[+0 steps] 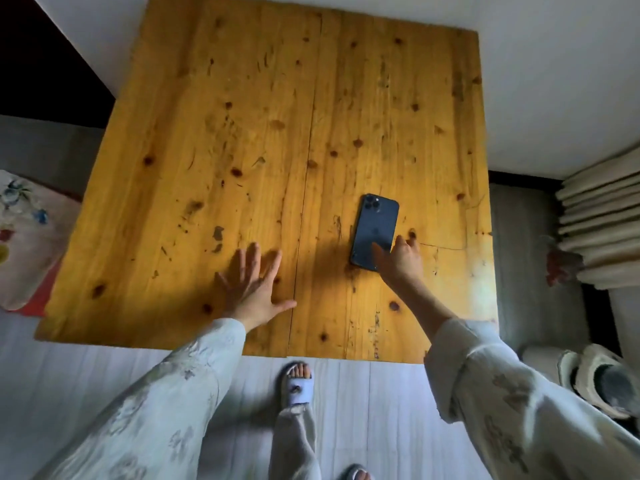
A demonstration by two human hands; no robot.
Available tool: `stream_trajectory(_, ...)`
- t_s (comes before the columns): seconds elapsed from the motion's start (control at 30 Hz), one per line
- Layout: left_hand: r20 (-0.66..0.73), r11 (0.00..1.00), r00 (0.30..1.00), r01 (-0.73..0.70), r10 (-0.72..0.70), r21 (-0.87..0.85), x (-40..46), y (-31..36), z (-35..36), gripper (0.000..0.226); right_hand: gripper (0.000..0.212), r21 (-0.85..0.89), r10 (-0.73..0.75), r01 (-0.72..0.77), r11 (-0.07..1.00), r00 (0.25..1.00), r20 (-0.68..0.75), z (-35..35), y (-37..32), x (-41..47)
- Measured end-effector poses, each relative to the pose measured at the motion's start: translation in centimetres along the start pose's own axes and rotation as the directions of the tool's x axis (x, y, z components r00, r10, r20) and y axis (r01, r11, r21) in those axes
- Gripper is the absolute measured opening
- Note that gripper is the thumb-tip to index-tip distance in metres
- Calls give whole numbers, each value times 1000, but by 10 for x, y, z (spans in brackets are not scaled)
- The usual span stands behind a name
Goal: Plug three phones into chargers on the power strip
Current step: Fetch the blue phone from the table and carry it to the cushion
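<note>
One dark blue phone (374, 227) lies face down on the wooden table (242, 133), right of centre, camera end away from me. My right hand (400, 259) lies at the phone's near end, its fingers resting on the back of the phone and along its right edge. My left hand (254, 289) is flat on the tabletop with fingers spread, well left of the phone. No charger, cable or power strip is in view.
A white wall runs behind and to the right of the table. A floral cushion (24, 237) sits at the left. Folded cloth or bedding (602, 230) is stacked at the right, with slippers (602, 379) below it. My sandalled foot (297, 382) stands on the tiled floor.
</note>
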State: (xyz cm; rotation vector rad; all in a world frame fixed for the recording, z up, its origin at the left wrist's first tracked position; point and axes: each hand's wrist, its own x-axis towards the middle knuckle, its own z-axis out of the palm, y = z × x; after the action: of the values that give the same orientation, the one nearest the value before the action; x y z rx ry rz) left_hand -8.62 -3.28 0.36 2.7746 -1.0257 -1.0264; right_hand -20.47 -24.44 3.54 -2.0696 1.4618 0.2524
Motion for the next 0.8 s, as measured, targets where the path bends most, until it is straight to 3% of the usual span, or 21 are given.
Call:
stream_trajectory(0.2, -59, 997, 998, -27, 32, 79, 4, -6, 18, 109, 98, -113, 120, -128, 985, 990, -77, 14, -28, 27)
stream_trajectory(0.4, -10, 998, 1000, -16, 17, 54, 6, -5, 15, 112, 97, -6, 290, -290, 957, 957, 18, 15, -37, 31)
stream_trajectory(0.7, 29, 1000, 1000, -1, 1, 11, 8, -2, 12, 110, 95, -38, 267, -265, 964, 962, 51, 32, -17, -11)
stream_trajectory(0.8, 21, 1000, 1000, -1, 1, 9, 8, -2, 12, 111, 82, 76, 273, -280, 957, 957, 96, 34, -3, -18)
